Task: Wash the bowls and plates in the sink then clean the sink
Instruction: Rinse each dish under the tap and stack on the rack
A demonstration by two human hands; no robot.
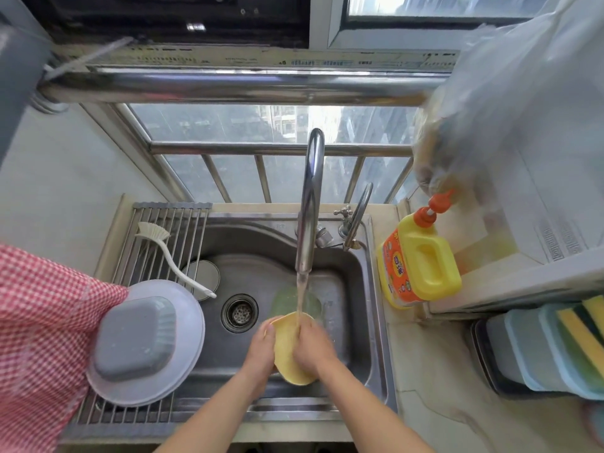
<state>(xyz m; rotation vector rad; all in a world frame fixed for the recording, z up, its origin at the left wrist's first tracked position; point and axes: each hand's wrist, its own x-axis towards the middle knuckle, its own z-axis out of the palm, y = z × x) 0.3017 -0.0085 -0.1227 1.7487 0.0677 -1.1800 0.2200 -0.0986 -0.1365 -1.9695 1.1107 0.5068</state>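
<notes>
Over the steel sink (356,289), my left hand (260,351) grips the left rim of a yellow plate (287,351) tilted on edge under the running tap (310,204). My right hand (313,348) lies on the plate's face; whether its fingers curl round the rim is unclear. A green dish (287,302) lies in the basin just behind the yellow plate. On the roll-up rack (157,237) to the left, a grey rectangular bowl (137,338) sits upside down on stacked white plates (183,354).
A white dish brush (170,256) lies on the rack over a round lid (206,273). The drain strainer (240,312) is left of the plate. A yellow detergent bottle (421,263) stands on the right counter, sponges (585,338) further right. Red checked cloth (42,322) hangs left.
</notes>
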